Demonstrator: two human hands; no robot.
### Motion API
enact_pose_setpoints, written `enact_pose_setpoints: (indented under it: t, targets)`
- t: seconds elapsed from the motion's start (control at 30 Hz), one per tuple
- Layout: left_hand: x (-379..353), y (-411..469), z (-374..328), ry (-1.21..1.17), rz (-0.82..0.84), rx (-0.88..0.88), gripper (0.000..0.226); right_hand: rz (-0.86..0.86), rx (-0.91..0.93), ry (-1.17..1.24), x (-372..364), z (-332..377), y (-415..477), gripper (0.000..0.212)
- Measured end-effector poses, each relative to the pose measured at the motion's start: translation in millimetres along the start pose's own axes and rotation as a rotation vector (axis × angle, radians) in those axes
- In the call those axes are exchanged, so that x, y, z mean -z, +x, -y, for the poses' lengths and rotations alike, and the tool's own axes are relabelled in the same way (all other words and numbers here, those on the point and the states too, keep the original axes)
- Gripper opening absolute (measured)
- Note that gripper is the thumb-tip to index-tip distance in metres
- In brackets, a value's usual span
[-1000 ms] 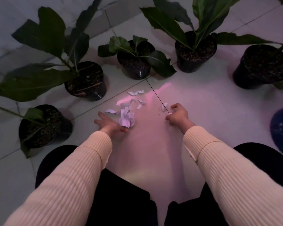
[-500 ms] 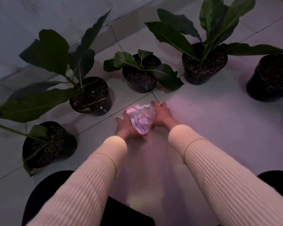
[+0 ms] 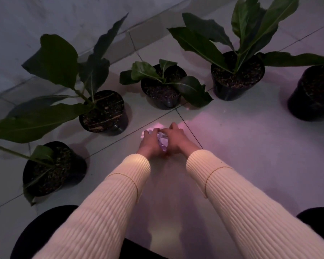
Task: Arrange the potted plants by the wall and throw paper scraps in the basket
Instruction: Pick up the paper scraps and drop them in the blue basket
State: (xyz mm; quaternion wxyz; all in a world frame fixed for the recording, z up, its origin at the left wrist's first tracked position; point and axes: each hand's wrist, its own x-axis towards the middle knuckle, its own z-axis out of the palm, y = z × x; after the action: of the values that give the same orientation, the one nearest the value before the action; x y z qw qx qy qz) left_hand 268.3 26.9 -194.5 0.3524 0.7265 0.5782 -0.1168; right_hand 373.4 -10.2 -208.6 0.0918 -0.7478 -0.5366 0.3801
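White paper scraps (image 3: 162, 141) are bunched into one wad on the tiled floor, pressed between my two hands. My left hand (image 3: 149, 142) cups the wad from the left and my right hand (image 3: 174, 137) cups it from the right, fingertips meeting over the top. Most of the paper is hidden by my fingers. Several black potted plants stand in an arc beyond my hands: a small one (image 3: 162, 86) straight ahead, a tall-leaved one (image 3: 238, 75) to its right, a broad-leaved one (image 3: 103, 111) to the left, and another (image 3: 51, 169) at near left.
A further black pot (image 3: 314, 92) stands at the right edge. The grey wall (image 3: 45, 19) runs diagonally behind the plants. My dark-clad knees (image 3: 37, 232) frame the bottom of the view. No basket is in view.
The scraps lay scattered a second ago with my hands apart. My hands swept inward and closed together, gathering the scraps into one wad between them. The view shifted closer and the blue basket left it.
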Motion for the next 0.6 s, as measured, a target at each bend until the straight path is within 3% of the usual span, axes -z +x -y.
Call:
enact_pose_setpoints:
  t: [0.27,0.43,0.6]
  targets:
    - [-17.4,-22.9,13.6,-0.065,-0.228,-0.024,0.031,0.051,0.032,0.057,-17.9,11.1,-13.4,0.044]
    - [-35.4,-40.8,28.7,0.076,-0.317,0.125,0.033,0.061,0.057,0.06,-30.9,18.7,-24.5,0.039]
    - [-32.0,-43.0,47.8,0.055,-0.316,0.191,0.041,0.092,0.074,0.051,-41.1,28.5,-25.0,0.037]
